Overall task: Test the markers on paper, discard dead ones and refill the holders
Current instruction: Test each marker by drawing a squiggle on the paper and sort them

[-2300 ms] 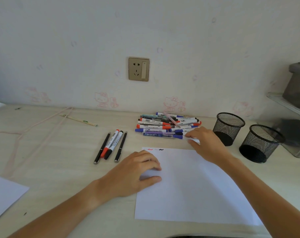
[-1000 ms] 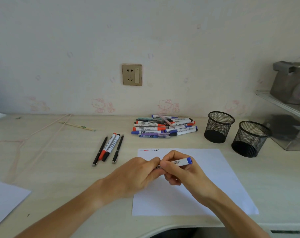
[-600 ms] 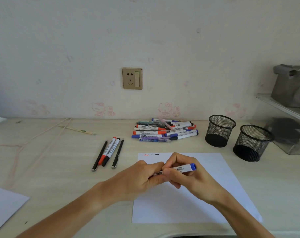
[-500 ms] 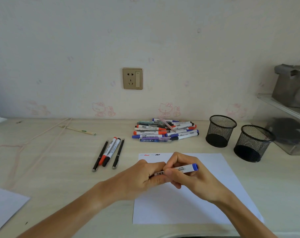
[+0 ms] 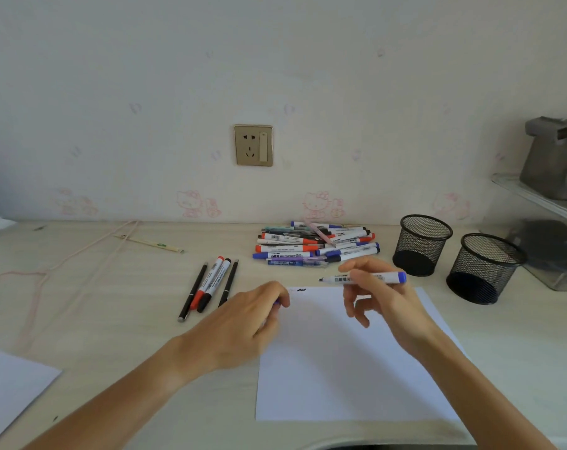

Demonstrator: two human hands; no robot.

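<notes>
The pale wooden counter (image 5: 97, 319) carries everything, and judging from how the things lie, the task is near its beginning. On it, in front of the person, lies the white sheet of paper (image 5: 340, 368). It is almost blank: only a short row of small test squiggles (image 5: 301, 290) shows at its upper left corner, so I judge that few markers are tested.

To the right stand the two black wire-mesh holders (image 5: 421, 245). No marker shows in either, so the refill is not yet started. Behind the paper lies the mixed pile of white-bodied markers with red, blue and black caps (image 5: 314, 246); I think these wait for testing. To the left lie four pens and markers in a row (image 5: 210, 285), apart from the pile; if they are good or dead ones, I cannot tell.

The right hand (image 5: 382, 297) grasps a white marker with a blue end (image 5: 363, 278) above the upper edge of the paper, its dark tip bare and pointing left. The left hand (image 5: 243, 326) rests at the left edge of the paper with curled fingers; a bit of blue shows at them, probably the cap (image 5: 277, 303), but it is too small to be sure.
</notes>
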